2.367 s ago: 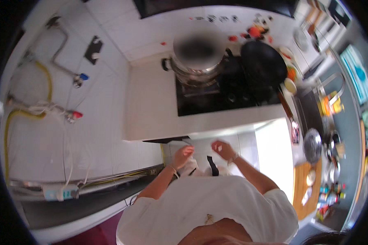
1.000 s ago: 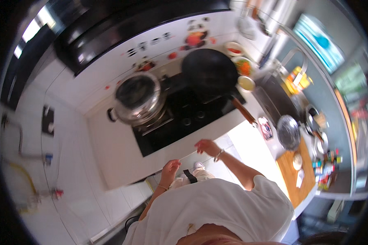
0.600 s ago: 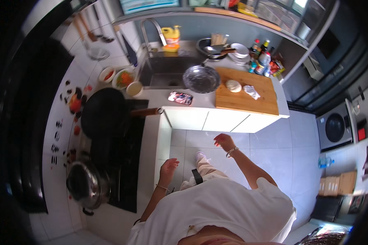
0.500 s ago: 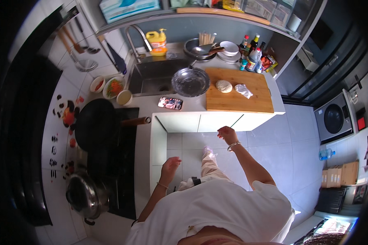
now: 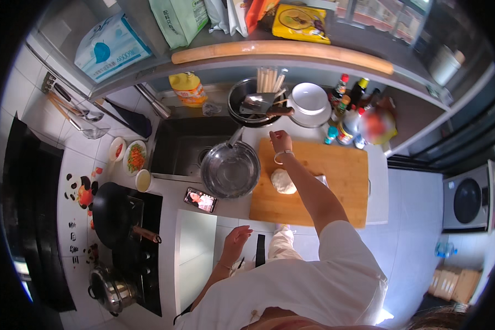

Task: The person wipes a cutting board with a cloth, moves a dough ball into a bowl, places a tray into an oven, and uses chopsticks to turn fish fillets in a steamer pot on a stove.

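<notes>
On the wooden cutting board [image 5: 335, 181] a pale dough ball [image 5: 283, 181] lies near its left edge, whole and unrolled, so shaping seems barely begun. A steel mixing bowl [image 5: 230, 170] stands just left of the board, apparently empty. The right hand [image 5: 280, 141] reaches over the board's far-left corner, loosely open, holding nothing. The left hand [image 5: 235, 240] hangs below the board, fingers spread, empty.

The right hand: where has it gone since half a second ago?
The right hand has stretched forward from above the floor to over the far edge of the wooden cutting board, beyond the dough ball, holding nothing. The left hand stays low beside the counter, empty. Dough and steel bowl are unmoved.
</notes>
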Available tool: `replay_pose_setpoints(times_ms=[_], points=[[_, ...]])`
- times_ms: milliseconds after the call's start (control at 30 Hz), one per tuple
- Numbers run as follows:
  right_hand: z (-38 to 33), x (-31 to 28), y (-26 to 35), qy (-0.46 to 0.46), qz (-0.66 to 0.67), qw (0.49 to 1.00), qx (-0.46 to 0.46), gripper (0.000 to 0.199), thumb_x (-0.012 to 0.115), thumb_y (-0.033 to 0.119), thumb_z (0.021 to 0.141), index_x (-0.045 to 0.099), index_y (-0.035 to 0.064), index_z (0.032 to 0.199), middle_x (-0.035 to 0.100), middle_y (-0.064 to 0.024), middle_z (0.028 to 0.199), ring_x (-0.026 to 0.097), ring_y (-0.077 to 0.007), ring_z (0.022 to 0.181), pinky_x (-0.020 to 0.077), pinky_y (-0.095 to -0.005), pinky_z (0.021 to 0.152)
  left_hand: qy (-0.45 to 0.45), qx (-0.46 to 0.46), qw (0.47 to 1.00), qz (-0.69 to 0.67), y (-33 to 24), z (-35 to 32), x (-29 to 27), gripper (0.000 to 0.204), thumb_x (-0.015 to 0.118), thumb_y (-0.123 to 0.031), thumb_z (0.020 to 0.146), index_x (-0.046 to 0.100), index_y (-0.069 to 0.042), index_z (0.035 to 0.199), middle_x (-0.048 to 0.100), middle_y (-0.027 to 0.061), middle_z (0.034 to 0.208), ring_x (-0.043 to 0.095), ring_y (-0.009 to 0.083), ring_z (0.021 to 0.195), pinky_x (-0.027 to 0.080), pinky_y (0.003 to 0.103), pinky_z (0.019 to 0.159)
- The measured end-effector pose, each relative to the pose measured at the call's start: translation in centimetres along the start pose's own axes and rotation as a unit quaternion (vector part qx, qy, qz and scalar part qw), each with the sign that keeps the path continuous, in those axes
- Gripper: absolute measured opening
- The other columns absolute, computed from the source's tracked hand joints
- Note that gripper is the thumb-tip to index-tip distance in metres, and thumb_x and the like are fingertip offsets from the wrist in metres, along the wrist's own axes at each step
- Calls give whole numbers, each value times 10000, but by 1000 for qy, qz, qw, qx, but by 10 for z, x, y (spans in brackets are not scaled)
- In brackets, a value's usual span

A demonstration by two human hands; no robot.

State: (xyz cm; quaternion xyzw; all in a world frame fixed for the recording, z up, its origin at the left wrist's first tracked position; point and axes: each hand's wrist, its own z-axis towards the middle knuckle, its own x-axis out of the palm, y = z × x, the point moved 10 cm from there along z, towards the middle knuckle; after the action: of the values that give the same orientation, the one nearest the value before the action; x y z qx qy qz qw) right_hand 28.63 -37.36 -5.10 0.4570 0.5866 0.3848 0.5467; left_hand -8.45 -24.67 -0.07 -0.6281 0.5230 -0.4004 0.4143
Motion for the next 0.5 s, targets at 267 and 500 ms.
replay_pose_setpoints(times_ms=[267, 500], points=[[82, 24, 7, -54, -82, 995, -8, 364, 580, 364, 790, 571, 21, 670, 620, -140, 659, 611, -281, 652, 461, -385, 626, -117, -9, 992, 44, -10, 34, -18, 211, 506, -72, 876, 541, -19, 1077, 617, 81, 965, 571, 138, 895, 452, 264, 820], [-11, -42, 2, 15, 209, 978, 23, 263, 468, 167, 877, 434, 99, 625, 425, 4, 505, 395, -76, 455, 314, -235, 410, -120, 44, 989, 72, -21, 59, -14, 202, 513, -59, 875, 540, -21, 1072, 612, 58, 969, 560, 126, 916, 442, 248, 809]])
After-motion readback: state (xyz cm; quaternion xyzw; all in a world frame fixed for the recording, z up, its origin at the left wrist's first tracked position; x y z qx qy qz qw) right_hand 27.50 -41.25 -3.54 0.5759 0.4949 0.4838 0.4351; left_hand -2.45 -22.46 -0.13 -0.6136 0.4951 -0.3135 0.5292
